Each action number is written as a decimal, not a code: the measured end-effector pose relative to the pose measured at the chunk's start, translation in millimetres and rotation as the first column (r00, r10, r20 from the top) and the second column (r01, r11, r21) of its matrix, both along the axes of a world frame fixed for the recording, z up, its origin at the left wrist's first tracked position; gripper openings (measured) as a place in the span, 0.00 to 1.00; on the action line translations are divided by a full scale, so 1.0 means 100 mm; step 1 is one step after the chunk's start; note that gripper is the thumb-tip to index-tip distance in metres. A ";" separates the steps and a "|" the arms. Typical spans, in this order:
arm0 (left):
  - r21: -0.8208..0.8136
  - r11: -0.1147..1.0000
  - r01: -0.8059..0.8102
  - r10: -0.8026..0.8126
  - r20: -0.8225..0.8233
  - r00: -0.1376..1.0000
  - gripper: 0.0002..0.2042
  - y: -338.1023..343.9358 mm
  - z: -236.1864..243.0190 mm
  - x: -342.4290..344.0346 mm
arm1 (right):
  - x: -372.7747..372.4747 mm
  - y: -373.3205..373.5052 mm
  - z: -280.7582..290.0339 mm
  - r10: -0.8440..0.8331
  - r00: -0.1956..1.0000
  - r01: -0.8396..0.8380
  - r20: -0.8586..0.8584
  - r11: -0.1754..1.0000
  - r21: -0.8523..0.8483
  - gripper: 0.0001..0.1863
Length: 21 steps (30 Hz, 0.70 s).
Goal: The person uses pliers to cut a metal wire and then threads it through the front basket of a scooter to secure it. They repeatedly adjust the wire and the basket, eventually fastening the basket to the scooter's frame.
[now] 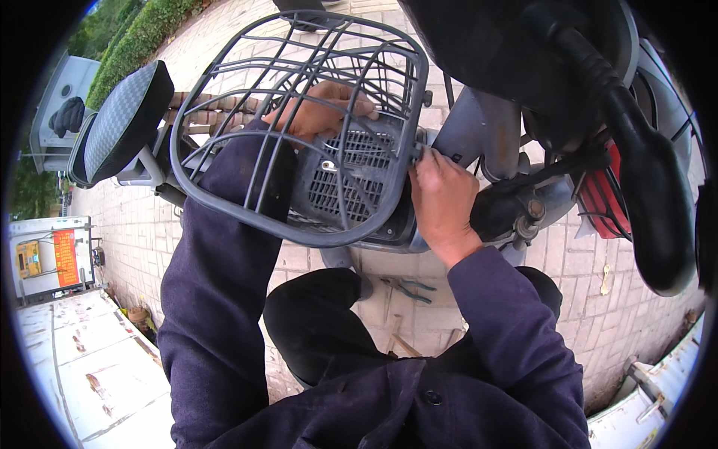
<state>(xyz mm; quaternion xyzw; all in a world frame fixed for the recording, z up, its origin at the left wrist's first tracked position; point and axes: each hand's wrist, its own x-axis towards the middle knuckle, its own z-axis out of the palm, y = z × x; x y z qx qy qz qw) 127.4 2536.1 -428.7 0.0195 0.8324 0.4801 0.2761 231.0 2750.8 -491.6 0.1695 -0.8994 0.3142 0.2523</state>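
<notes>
Pale brick pavement (591, 262) is laid beneath a grey-and-black scooter-like vehicle (476, 127). Directly in front of the wearer's body, beside the vehicle's front, an open, round-cornered basket of dark grey bars (273, 232) is seen with its wide rim turned toward the viewer. A dark grey slotted panel (310, 196) is set within the basket's outline; its surface appears dusty and scuffed, and the visible bars are without obvious breaks.

The left hand (318, 112) is seen through the bars, fingers bent near the panel's upper edge; whether anything is gripped cannot be told. The right hand (446, 198) is placed outside the basket, its thumb and fingers drawn together on a small dark fitting (417, 153) beside the rim. The step is judged to be adjustment or fastening at the mount; steady support from the left and fine finger work from the right are likely called for next. Teal-handled pliers (416, 291) are laid on the pavement. A bright metal bolt head (327, 166) is seated in the panel.
</notes>
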 end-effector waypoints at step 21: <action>-0.016 0.999 -0.028 0.024 -0.208 0.978 0.14 0.13 -0.07 0.21 | 0.21 0.14 0.18 0.029 0.983 -0.042 0.181 0.997 0.068 0.11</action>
